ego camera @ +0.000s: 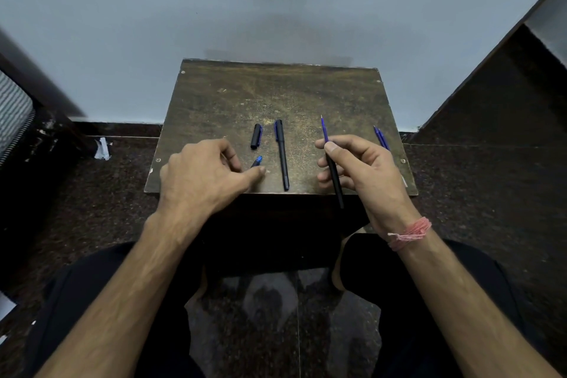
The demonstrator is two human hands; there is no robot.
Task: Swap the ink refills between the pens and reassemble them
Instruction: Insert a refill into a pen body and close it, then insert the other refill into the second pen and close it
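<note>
Worn dark wooden tabletop (pixel 233 101) at frame centre, pale wall behind, speckled dark floor around. Right hand (pixel 362 169), fingers curled, thumb and forefinger pinching black pen barrel (pixel 335 181) with blue refill (pixel 324 129) sticking out top, raised over table. Left hand (pixel 202 175) loosely curled, thumb touching small blue-ended tip piece (pixel 257 161). Between hands: capped black pen (pixel 282 153), loose black cap (pixel 256 136). Two spare blue refills (pixel 381 137) at table's right edge. Pink thread band (pixel 409 233) on right wrist.

Blue nib section (pixel 257 161): lower end hidden under left hand (pixel 199 175).
Loose refills (pixel 381 137): near ends hidden behind right hand (pixel 362 169); count unclear.
Forearms: cut off by bottom edge.
</note>
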